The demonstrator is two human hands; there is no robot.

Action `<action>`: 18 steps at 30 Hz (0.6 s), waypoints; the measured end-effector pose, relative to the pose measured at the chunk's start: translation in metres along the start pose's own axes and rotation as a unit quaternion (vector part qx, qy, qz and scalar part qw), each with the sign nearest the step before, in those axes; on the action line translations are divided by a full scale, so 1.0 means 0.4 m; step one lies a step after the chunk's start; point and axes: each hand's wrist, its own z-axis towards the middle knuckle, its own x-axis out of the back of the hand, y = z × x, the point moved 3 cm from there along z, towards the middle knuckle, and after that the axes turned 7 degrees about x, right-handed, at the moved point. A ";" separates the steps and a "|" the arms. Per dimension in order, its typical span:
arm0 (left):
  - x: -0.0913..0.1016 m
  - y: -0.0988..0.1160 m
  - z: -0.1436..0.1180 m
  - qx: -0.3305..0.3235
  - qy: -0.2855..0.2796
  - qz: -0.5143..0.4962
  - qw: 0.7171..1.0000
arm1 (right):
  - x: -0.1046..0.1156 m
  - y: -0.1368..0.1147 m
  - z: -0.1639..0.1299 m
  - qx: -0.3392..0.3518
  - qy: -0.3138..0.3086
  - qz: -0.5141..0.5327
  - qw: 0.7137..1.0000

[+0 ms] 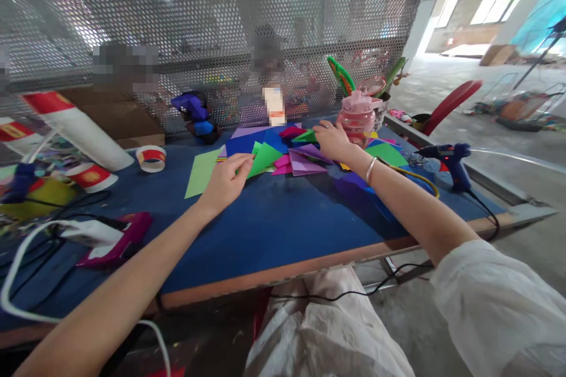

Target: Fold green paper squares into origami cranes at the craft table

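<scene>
A pile of coloured paper sheets (300, 156) lies on the far middle of the blue table (274, 230). My left hand (226, 179) pinches the edge of a bright green folded sheet (264, 157), beside a flat light green sheet (201, 172). My right hand (332, 140), with a bracelet at the wrist, rests on the pile and grips a small green paper piece (306, 136). Purple, pink and blue sheets lie between the two hands.
A pink water bottle (357, 116) stands behind my right hand. A blue glue gun (451, 160) sits at the right edge, a magenta one (115, 240) at the left with cables. A tape roll (151, 158), paper cups and a perforated metal screen (212, 41) are at the back.
</scene>
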 end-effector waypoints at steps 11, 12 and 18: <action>0.096 -0.079 -0.047 0.104 0.158 -0.088 0.978 | 0.044 -0.235 -0.115 0.153 0.012 0.207 0.966; 0.092 -0.084 -0.049 0.107 0.151 -0.098 0.978 | 0.028 -0.245 -0.121 0.173 -0.015 0.213 0.962; 0.051 -0.069 -0.066 0.085 0.084 -0.134 0.984 | 0.023 -0.227 -0.122 0.131 0.144 0.238 0.952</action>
